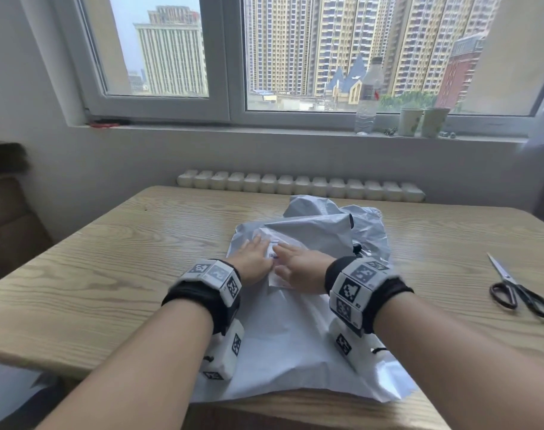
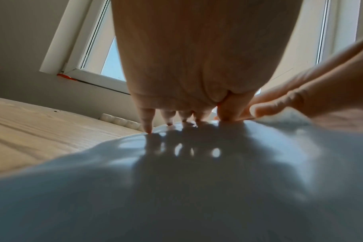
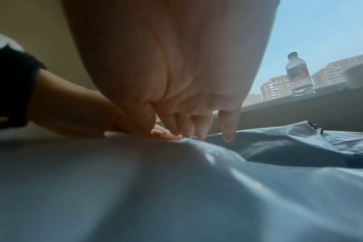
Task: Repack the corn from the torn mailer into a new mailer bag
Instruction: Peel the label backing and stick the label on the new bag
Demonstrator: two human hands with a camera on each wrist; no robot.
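Now | worktop (image 1: pixel 115 259) carries my white mailer bag (image 1: pixel 289 336) at the near edge | crumpled torn mailer (image 1: pixel 332 225) just behind, touching | left hand (image 1: pixel 252 259) and right hand (image 1: pixel 298 265) flat on the bag, fingers (image 2: pixel 147 119) straight, pressing | corn unseen | scissors (image 1: pixel 518 290) well right.

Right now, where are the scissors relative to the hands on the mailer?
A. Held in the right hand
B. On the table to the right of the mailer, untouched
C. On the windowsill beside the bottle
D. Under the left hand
B: the scissors lie on the table well to the right, while the left hand and right hand both press flat on the mailer.
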